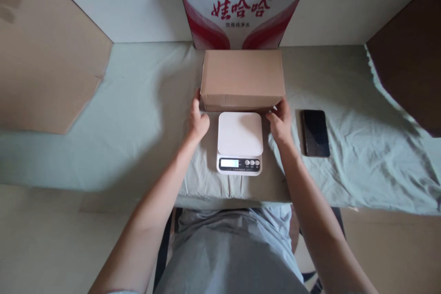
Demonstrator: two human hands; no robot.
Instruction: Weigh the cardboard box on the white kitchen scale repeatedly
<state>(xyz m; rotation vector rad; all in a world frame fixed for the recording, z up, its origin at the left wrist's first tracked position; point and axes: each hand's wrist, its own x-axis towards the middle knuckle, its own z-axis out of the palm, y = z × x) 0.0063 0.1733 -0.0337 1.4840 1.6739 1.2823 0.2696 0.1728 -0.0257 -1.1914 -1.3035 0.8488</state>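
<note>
Pale green cloth point(113, 115) covers the table, a printed carton point(243, 7) standing at top centre. Below it, the brown box point(243, 78) sits on the cloth, not yet on the white scale point(240, 140) at centre. Left hand point(197, 121) and right hand point(280, 121) press its near corners, fingers loosely curled. A phone point(315, 132) lies right.

Cloth-covered table point(138, 115) carries box point(243, 78), scale point(240, 142), phone point(315, 132).

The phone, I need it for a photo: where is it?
In the head view the phone lies flat on the cloth, just right of the right hand and the scale.
</note>
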